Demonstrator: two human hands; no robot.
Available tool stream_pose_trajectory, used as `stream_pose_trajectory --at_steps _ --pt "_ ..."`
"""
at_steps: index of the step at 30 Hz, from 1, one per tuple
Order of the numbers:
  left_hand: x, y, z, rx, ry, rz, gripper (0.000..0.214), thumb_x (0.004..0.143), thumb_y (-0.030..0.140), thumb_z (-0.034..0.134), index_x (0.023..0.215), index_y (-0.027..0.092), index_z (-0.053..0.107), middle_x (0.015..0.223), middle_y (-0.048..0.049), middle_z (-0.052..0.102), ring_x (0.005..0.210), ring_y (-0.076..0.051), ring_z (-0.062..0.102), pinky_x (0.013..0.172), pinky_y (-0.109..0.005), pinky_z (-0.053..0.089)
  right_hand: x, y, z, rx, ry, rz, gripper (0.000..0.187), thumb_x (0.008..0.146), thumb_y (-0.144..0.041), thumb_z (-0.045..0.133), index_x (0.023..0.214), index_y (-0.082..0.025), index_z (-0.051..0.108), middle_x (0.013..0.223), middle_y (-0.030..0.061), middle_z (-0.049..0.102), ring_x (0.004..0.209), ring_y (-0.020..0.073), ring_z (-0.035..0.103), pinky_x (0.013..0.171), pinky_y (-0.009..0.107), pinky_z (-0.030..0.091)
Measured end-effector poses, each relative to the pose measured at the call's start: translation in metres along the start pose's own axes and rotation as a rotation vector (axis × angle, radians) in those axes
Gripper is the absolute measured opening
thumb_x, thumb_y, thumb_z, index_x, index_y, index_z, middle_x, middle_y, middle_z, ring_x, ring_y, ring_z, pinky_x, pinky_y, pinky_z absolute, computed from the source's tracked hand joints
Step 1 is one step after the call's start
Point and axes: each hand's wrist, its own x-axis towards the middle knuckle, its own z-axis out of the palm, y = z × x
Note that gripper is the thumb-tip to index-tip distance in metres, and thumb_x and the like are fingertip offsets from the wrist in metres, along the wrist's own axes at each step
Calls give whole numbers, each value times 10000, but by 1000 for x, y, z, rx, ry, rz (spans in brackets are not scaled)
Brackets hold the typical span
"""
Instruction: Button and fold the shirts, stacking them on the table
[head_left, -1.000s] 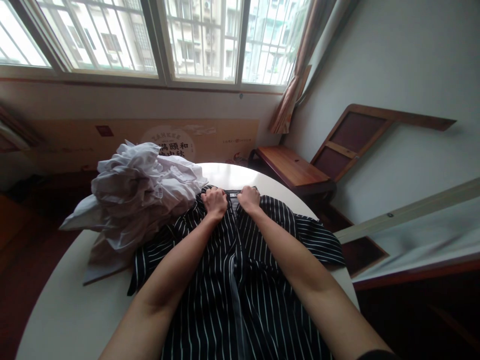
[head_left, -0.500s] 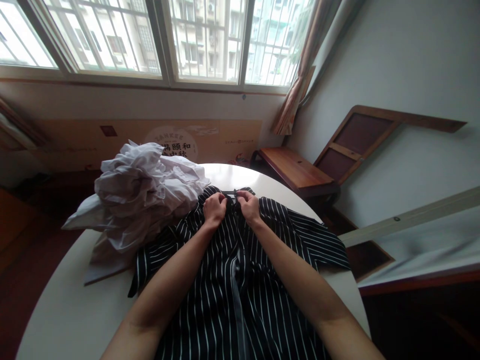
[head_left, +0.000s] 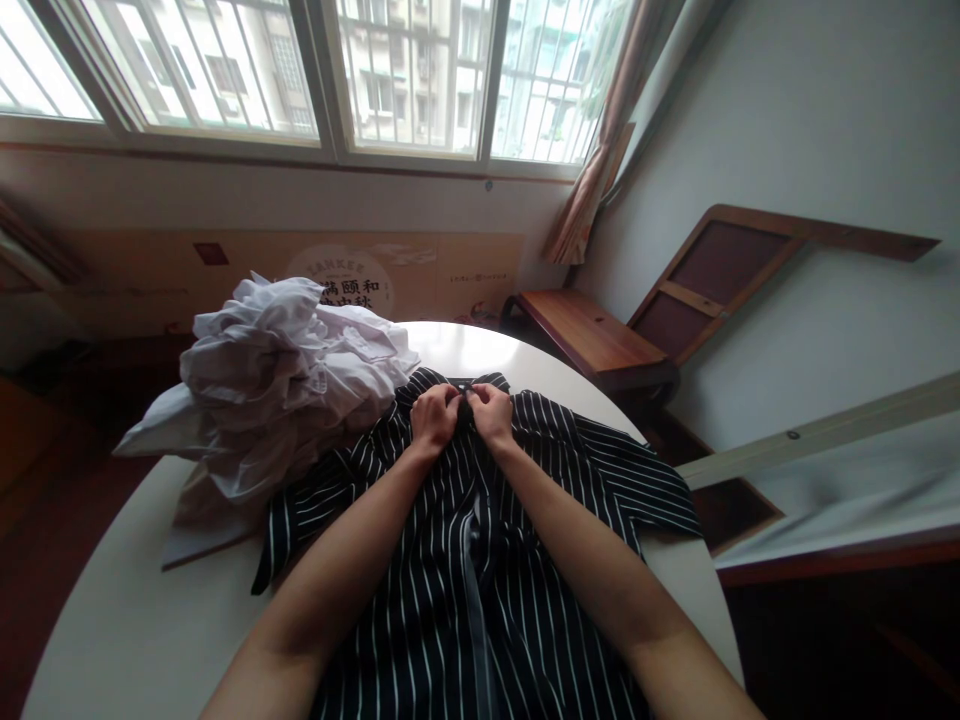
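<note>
A black shirt with white stripes lies spread on the white round table, its collar toward the far edge and its sleeves out to both sides. At the collar, my left hand pinches one side of the shirt's neck opening. My right hand grips the opposite side, and the fingertips of both hands nearly meet. A small fastening between the fingers is too small to make out. Below the hands the front edges run down the middle, slightly parted.
A heap of crumpled white cloth sits on the table's left, beside the shirt. Beyond the table at right stand a wooden bench and a wood-framed panel against the wall. Barred windows and a curtain are at the back.
My two hands have drawn closer together at the collar, bringing the neck edges toward each other. The shirt's body and the white heap stay in place; the view has shifted slightly.
</note>
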Motion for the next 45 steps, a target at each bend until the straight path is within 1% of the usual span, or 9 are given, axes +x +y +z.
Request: stream_pose_trajectory --at_steps 6,9,13,19,24,26,33,37,45 --pt "2 -3 -1 -53 27 -79 148 847 325 560 861 226 668 887 -26 710 844 -185 640 766 -273 442 -2 0 -4 57 84 93 180 718 -313 651 780 -148 688 739 64 712 706 202 660 715 308 509" --pt "1 -2 -2 -59 33 -83 160 849 333 554 862 223 669 889 -31 710 844 -190 642 767 -279 445 -6 -3 -5 4 94 33 196 728 -350 645 767 -162 684 730 58 707 697 204 653 722 322 502" --pt "1 -1 -3 -61 47 -66 179 864 319 528 886 206 664 917 -44 706 854 -185 639 784 -277 445 -8 -5 -4 70 6 -75 192 766 -309 590 864 -177 689 816 49 716 754 189 654 759 307 500" --pt "0 -1 -4 -64 74 -23 186 865 317 523 888 193 659 915 -40 700 853 -178 635 781 -266 445 -10 -5 -4 53 14 -46 213 770 -334 575 850 -166 677 798 57 706 727 193 644 718 303 495" --pt "-3 3 -7 46 110 29 181 870 291 507 891 196 659 936 -47 688 863 -191 630 776 -280 439 -9 -2 -2 28 82 -41 245 763 -397 591 806 -166 662 756 52 694 697 190 634 706 308 490" --pt "-4 3 -8 57 108 17 184 871 293 503 886 197 660 932 -47 689 856 -193 631 776 -283 440 -6 1 0 105 92 0 236 748 -382 602 808 -162 664 765 52 698 712 189 640 720 312 497" --pt "1 -1 -7 -38 108 -73 175 852 319 530 858 207 664 902 -38 705 846 -189 639 787 -282 446 1 7 4 621 -6 205 229 594 -237 692 801 -144 662 745 22 700 669 156 644 695 297 524" --pt "3 -2 -7 -90 112 -105 183 845 326 536 857 202 671 907 -43 710 845 -186 642 790 -282 448 1 5 3 678 3 261 238 589 -271 717 784 -145 659 707 10 690 634 147 638 668 294 527" --pt "3 -1 -6 -142 121 -83 188 837 333 543 833 195 671 856 -37 710 825 -177 643 780 -273 449 4 7 1 721 -49 263 247 612 -315 712 780 -150 638 677 -4 673 597 125 617 629 264 516"
